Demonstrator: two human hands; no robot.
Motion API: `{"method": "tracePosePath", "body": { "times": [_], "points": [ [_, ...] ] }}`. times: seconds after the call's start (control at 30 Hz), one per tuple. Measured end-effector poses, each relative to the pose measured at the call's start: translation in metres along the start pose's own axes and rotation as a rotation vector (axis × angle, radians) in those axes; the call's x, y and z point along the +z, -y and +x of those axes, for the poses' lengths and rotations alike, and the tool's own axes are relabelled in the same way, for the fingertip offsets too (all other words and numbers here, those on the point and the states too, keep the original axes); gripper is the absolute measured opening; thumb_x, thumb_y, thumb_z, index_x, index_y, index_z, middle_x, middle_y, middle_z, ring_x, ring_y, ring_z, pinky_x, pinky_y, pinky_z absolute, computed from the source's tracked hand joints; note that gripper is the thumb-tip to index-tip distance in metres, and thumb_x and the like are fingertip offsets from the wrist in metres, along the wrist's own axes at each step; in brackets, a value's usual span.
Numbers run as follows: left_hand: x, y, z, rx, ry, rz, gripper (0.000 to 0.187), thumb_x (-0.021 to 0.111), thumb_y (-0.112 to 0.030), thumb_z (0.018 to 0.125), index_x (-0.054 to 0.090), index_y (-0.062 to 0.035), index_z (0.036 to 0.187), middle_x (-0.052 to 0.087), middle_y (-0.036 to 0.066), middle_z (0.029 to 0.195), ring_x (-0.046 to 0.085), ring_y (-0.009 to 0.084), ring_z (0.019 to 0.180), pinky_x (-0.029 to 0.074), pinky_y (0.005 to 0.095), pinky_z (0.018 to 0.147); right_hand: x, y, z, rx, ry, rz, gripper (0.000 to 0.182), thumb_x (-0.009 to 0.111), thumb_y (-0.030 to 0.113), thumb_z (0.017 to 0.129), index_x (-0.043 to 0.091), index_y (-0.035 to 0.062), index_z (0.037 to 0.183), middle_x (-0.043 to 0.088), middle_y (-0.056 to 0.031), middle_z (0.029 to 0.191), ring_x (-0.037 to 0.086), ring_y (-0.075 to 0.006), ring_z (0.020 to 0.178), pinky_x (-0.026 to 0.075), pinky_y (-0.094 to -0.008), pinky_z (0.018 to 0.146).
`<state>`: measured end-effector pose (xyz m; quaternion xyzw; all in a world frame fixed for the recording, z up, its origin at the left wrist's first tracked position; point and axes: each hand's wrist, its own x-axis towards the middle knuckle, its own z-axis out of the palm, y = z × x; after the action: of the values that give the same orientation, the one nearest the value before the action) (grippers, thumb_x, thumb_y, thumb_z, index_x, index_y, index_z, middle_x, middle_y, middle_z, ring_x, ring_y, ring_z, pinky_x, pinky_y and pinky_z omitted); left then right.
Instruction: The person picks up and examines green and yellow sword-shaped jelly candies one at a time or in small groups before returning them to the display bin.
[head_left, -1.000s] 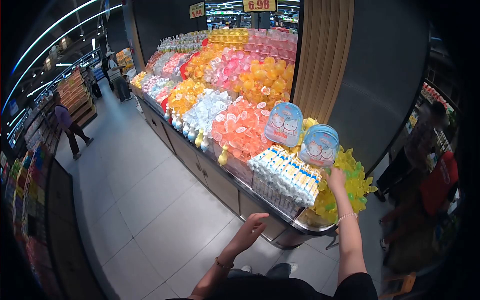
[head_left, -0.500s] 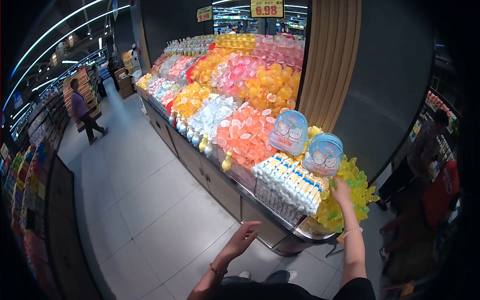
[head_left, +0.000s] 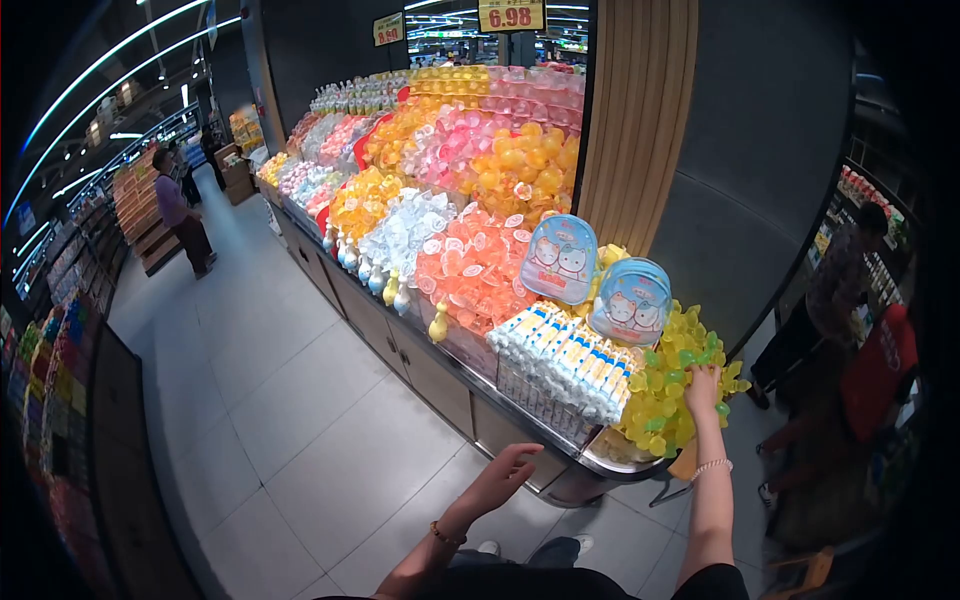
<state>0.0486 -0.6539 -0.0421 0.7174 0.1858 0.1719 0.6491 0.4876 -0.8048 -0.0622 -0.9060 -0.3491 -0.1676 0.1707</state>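
Note:
My right hand point(head_left: 703, 388), with a beaded bracelet at the wrist, reaches into a heap of yellow and green translucent packaged sweets point(head_left: 655, 405) at the display's near right corner. Its fingers are bunched against the sweets, and whatever is between them is hidden. My left hand point(head_left: 505, 475) hovers in front of the counter edge, fingers loosely bent and apart, holding nothing. Just left of the heap lie rows of white, blue and yellow wrapped packets point(head_left: 565, 360). Two blue cartoon backpack-shaped packs point(head_left: 630, 302) stand behind them.
The long counter point(head_left: 430, 385) carries piles of orange-red point(head_left: 470, 270), clear and yellow sweets. Price signs point(head_left: 512, 14) hang above. A person in purple point(head_left: 180, 210) stands in the left aisle; another person point(head_left: 840, 270) is at the right. Shelves point(head_left: 60, 400) line the left side.
My right hand has shifted right, from beside the blue pack further into the yellow-green heap. My left hand moved slightly right. The view turned a little; the person in purple now stands turned differently.

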Motion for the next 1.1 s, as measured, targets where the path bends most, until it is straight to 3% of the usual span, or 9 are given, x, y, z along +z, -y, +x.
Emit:
{"method": "tracePosePath", "body": {
  "times": [0.13, 0.23, 0.33, 0.43, 0.53, 0.63, 0.73, 1.0, 1.1],
  "points": [
    [0.004, -0.004, 0.000, -0.009, 0.002, -0.007, 0.033, 0.053, -0.015, 0.098, 0.050, -0.0097, 0.131, 0.056, 0.005, 0.121, 0.058, 0.0136, 0.099, 0.048, 0.0281, 0.087, 0.001, -0.004, 0.004, -0.006, 0.125, -0.035, 0.029, 0.060, -0.013, 0.065, 0.069, 0.0021, 0.088, 0.065, -0.0195, 0.095, 0.043, -0.0400, 0.122, 0.038, -0.0430, 0.103],
    [0.000, -0.005, -0.004, 0.004, -0.023, 0.016, 0.033, 0.053, -0.014, 0.098, 0.050, -0.0098, 0.131, 0.056, 0.005, 0.122, 0.058, 0.0140, 0.100, 0.048, 0.0282, 0.088, -0.010, 0.003, 0.014, 0.028, 0.341, -0.053, 0.029, 0.060, -0.013, 0.064, 0.069, 0.0006, 0.088, 0.061, -0.0233, 0.107, 0.044, -0.0420, 0.123, 0.037, -0.0436, 0.105],
    [-0.004, -0.003, -0.006, 0.011, -0.055, 0.025, 0.033, 0.053, -0.014, 0.098, 0.050, -0.0091, 0.131, 0.056, 0.005, 0.122, 0.058, 0.0141, 0.101, 0.048, 0.0282, 0.089, 0.003, -0.011, 0.014, -0.014, 0.263, -0.033, 0.029, 0.060, -0.012, 0.064, 0.068, 0.0010, 0.089, 0.059, -0.0238, 0.111, 0.047, -0.0430, 0.119, 0.038, -0.0449, 0.103],
    [-0.010, -0.008, -0.010, -0.012, -0.081, 0.015, 0.033, 0.053, -0.013, 0.098, 0.050, -0.0081, 0.131, 0.056, 0.006, 0.124, 0.058, 0.0142, 0.102, 0.048, 0.0283, 0.089, 0.003, -0.009, 0.002, -0.015, -0.001, 0.009, 0.029, 0.062, -0.011, 0.065, 0.067, 0.0021, 0.091, 0.062, -0.0201, 0.108, 0.049, -0.0395, 0.118, 0.040, -0.0448, 0.100],
    [-0.015, -0.007, -0.012, -0.072, -0.093, 0.019, 0.033, 0.053, -0.014, 0.098, 0.049, -0.0077, 0.131, 0.055, 0.008, 0.126, 0.058, 0.0163, 0.106, 0.047, 0.0300, 0.091, -0.046, 0.032, -0.013, 0.107, -0.002, -0.143, 0.026, 0.066, -0.003, 0.070, 0.067, 0.0042, 0.095, 0.062, -0.0180, 0.109, 0.055, -0.0356, 0.111, 0.044, -0.0437, 0.094],
    [-0.015, -0.003, -0.011, -0.086, -0.089, 0.010, 0.035, 0.052, -0.016, 0.098, 0.048, -0.0078, 0.132, 0.053, 0.011, 0.128, 0.056, 0.0203, 0.110, 0.047, 0.0337, 0.094, -0.032, 0.018, -0.013, 0.199, 0.088, -0.210, 0.023, 0.068, 0.011, 0.076, 0.067, 0.0064, 0.098, 0.064, -0.0174, 0.106, 0.062, -0.0324, 0.102, 0.049, -0.0431, 0.085],
    [-0.013, -0.005, -0.010, -0.066, -0.073, 0.020, 0.035, 0.052, -0.016, 0.098, 0.047, -0.0074, 0.132, 0.053, 0.011, 0.129, 0.056, 0.0210, 0.112, 0.046, 0.0339, 0.094, -0.020, 0.012, -0.006, 0.202, 0.257, -0.286, 0.027, 0.068, 0.020, 0.079, 0.064, 0.0056, 0.101, 0.067, -0.0179, 0.097, 0.064, -0.0355, 0.091, 0.050, -0.0428, 0.079],
    [-0.013, -0.002, -0.007, -0.045, -0.060, -0.009, 0.036, 0.052, -0.016, 0.098, 0.047, -0.0074, 0.133, 0.054, 0.011, 0.128, 0.055, 0.0208, 0.114, 0.045, 0.0335, 0.096, -0.031, 0.008, -0.015, 0.227, 0.028, 0.031, 0.026, 0.062, 0.023, 0.087, 0.061, 0.0039, 0.104, 0.064, -0.0185, 0.091, 0.062, -0.0330, 0.089, 0.048, -0.0430, 0.078],
    [-0.015, -0.004, -0.004, -0.033, -0.053, 0.001, 0.035, 0.052, -0.016, 0.098, 0.048, -0.0077, 0.132, 0.056, 0.010, 0.126, 0.055, 0.0199, 0.114, 0.045, 0.0332, 0.096, -0.080, 0.036, -0.019, 0.195, -0.132, 0.157, 0.024, 0.060, 0.021, 0.090, 0.058, 0.0015, 0.103, 0.058, -0.0164, 0.088, 0.058, -0.0305, 0.083, 0.045, -0.0412, 0.074]
  ]
}}
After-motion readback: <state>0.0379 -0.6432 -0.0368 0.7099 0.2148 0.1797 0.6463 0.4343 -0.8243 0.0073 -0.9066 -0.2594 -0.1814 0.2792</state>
